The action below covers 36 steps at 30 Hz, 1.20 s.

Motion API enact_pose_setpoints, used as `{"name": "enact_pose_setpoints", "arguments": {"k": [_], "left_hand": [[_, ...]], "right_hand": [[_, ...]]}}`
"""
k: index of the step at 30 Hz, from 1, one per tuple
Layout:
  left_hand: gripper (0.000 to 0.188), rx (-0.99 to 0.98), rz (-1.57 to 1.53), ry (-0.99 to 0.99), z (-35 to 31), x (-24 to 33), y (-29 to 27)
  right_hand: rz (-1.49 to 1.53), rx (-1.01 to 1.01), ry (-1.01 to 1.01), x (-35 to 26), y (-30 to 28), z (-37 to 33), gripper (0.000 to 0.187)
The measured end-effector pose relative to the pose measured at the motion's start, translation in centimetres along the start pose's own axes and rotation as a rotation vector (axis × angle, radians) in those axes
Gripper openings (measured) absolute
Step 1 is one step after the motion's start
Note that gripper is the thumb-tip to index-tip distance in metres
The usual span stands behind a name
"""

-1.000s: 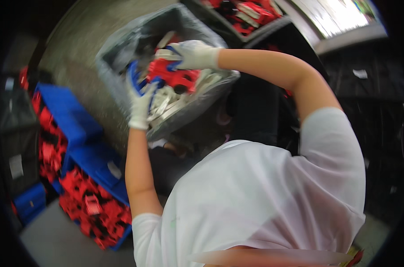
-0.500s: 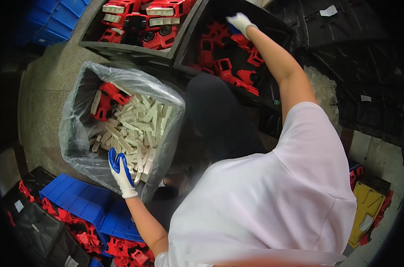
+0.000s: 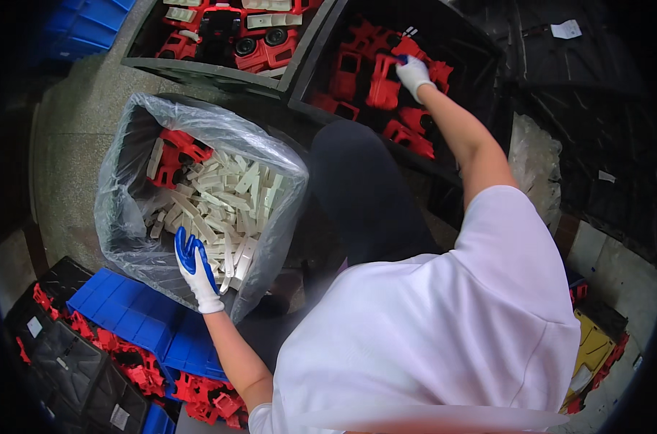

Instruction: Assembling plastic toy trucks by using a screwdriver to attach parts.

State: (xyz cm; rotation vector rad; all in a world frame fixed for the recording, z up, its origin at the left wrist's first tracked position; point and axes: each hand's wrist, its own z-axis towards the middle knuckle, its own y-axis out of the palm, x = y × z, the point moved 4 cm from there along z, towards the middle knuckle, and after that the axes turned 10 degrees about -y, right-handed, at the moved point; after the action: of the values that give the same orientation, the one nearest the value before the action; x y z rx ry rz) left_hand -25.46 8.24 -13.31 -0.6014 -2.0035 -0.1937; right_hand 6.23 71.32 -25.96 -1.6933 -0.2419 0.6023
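Note:
My right hand [image 3: 415, 77], in a white glove with blue fingers, grips the edge of a red plastic toy car body [image 3: 384, 85] and holds it over a dark crate [image 3: 304, 83]. More red car bodies [image 3: 345, 72] lie in that crate. My left hand [image 3: 195, 269], gloved alike, is open with its fingers apart at the near side of a bin lined with clear plastic [image 3: 118, 217]. Beneath and beyond its fingers lie many loose white plastic strips [image 3: 223, 192]. Two red car parts [image 3: 175, 155] rest on the strips at the bin's far left.
A second dark crate [image 3: 198, 72] at the far side holds red car bodies with black wheels and white strips. Blue crates [image 3: 118, 304] and red parts [image 3: 137, 376] lie at the near left. Black crates [image 3: 581, 123] stand at the right beside clear plastic film [image 3: 534, 155].
My right hand has come nearer from the crate's far side and now holds a red car body. My left hand stays almost in place over the bin.

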Motion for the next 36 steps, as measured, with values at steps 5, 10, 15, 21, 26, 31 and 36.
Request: {"name": "enact_pose_setpoints", "arguments": {"k": [5, 10, 15, 21, 26, 31, 36], "left_hand": [[0.071, -0.025, 0.098, 0.312, -3.2, 4.6, 1.5], [0.103, 0.201, 0.348, 0.763, -9.6, 10.1, 3.6], [0.106, 0.539, 0.602, 0.960, -12.2, 13.1, 1.7], [0.076, 0.510, -0.010, 0.581, -10.6, 7.8, -10.5], [0.046, 0.063, -0.983, 0.497, -6.0, 1.5, -19.6], [0.038, 0.452, -0.333, 0.577, -6.1, 2.7, -17.4], [0.051, 0.161, -0.486, 0.356, -6.4, 2.1, -16.1]], "right_hand": [[0.091, 0.446, -0.491, -11.3, -13.8, -0.3, 0.030], [0.353, 0.044, -0.787, -36.0, -19.5, -10.9, 0.028], [0.319, -0.271, -1.018, -51.5, -14.1, -20.8, 0.030], [1.301, -1.493, -0.466, -58.8, -10.5, -27.6, 0.041], [0.090, -0.581, -1.158, -58.1, 1.3, -23.4, 0.051], [-0.717, -0.719, -1.366, -51.3, 13.5, -27.2, 0.043], [-0.538, -0.733, -1.232, -51.1, 11.1, -26.0, 0.037]]}}
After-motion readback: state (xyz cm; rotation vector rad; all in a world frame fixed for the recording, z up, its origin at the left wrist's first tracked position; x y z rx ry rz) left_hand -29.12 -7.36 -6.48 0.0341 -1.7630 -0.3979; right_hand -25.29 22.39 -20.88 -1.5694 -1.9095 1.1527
